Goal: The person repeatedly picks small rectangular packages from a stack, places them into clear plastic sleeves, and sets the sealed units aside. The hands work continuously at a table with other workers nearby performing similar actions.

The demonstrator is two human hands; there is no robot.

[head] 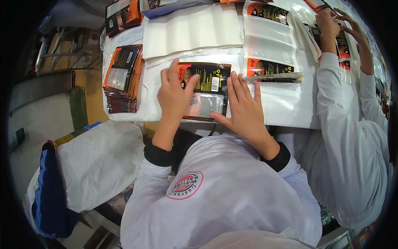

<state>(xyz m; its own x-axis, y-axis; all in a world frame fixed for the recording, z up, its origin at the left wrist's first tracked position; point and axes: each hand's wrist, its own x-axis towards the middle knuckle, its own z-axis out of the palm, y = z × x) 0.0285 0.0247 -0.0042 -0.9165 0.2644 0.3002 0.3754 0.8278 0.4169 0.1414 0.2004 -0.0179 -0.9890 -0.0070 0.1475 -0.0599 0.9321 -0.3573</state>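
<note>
A printed plastic pouch (206,79) lies flat on the white-covered table (289,105) before me, black and orange with a clear window and a barcode. It may be the top of a thin stack; I cannot tell. My left hand (174,91) is at its left edge, thumb over the printed face, fingers spread and slightly blurred. My right hand (245,107) lies along its right edge, fingers straight, thumb tip at the lower right part of the pouch. Neither hand grips it. To the left stands a thick, fanned stack of similar pouches (119,77).
Beyond the pouch lie white sheets (192,34) and a strip of printed film (270,43). Another pouch stack (122,17) and a blue box (177,9) are at the back. A co-worker's hands (329,28) handle printed film at right. A white sack (99,165) stands lower left.
</note>
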